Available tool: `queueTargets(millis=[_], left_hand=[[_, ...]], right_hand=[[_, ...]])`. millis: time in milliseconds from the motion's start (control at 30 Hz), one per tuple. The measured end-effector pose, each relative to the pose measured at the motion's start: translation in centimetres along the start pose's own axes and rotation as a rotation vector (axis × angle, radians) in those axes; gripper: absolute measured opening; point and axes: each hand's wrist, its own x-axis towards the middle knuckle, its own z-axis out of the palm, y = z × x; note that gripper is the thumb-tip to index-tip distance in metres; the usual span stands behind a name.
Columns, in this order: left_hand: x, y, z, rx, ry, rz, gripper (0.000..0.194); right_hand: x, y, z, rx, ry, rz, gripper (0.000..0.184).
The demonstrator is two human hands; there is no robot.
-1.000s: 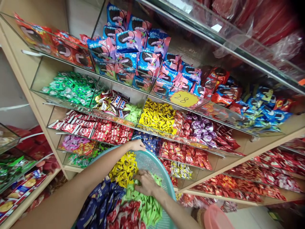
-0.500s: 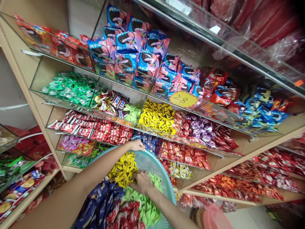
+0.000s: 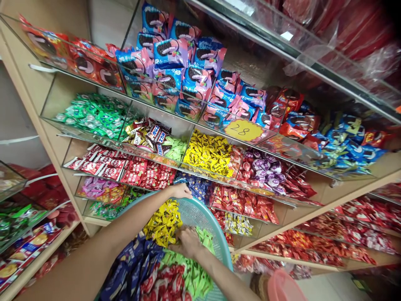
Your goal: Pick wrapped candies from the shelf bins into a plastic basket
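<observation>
A round teal plastic basket (image 3: 226, 240) holds separate heaps of wrapped sweets. My left hand (image 3: 181, 191) is closed over its far rim, the arm stretching across the left side. Down inside, my right hand (image 3: 188, 243) bends its fingers into the sweets, where yellow-wrapped candies (image 3: 163, 221) meet light green-wrapped candies (image 3: 196, 271). Those fingertips are partly hidden, so what they hold cannot be made out. Dark blue packets (image 3: 133, 265) lie at the basket's left, beside red-wrapped candies (image 3: 166, 284) at the near side.
Tilted wooden shelves with clear dividers rise behind the basket, stocked with blue-pink cookie packs (image 3: 171, 52), green sweets (image 3: 94, 115) and yellow sweets (image 3: 208, 152). A yellow tag (image 3: 242, 131) reads 28. A pink plastic container (image 3: 285, 286) stands at the lower right.
The view has shifted slightly, so the shelves sit a little further right. My left hand stays on the rim; my right hand has barely moved among the candies.
</observation>
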Motion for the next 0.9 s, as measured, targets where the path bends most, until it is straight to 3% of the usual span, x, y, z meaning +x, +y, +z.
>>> queueTargets(millis=[367, 667, 900], left_hand=[[-0.1, 0.2, -0.1, 0.042, -0.011, -0.003, 0.035], [-0.1, 0.2, -0.1, 0.036, -0.022, -0.021, 0.037], [0.0, 0.2, -0.1, 0.037, -0.022, -0.024, 0.037]], right_hand=[[0.1, 0.5, -0.1, 0.074, 0.065, -0.028, 0.031], [-1.0, -0.6, -2.6, -0.017, -0.127, 0.011, 0.040], [-2.7, -0.4, -2.4, -0.040, -0.108, -0.055, 0.044]])
